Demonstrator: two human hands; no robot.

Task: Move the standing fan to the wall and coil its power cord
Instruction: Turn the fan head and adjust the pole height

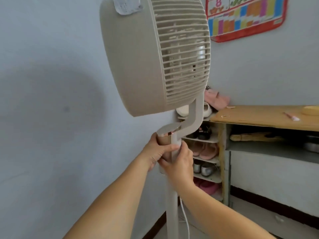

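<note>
A beige standing fan stands upright in front of me, close to the pale blue wall. Its round head faces right and fills the upper middle of the view. My left hand wraps the top of the fan's pole just under the shiny control knob. My right hand grips the same pole slightly lower, on its right side. The white power cord hangs loose down the right side of the pole toward the floor. The fan's base is hidden below the frame.
A shoe rack with several pairs of shoes stands in the corner behind the fan. A low wooden-topped table runs along the right wall. A colourful poster hangs on the wall above it. A dark skirting strip lines the floor.
</note>
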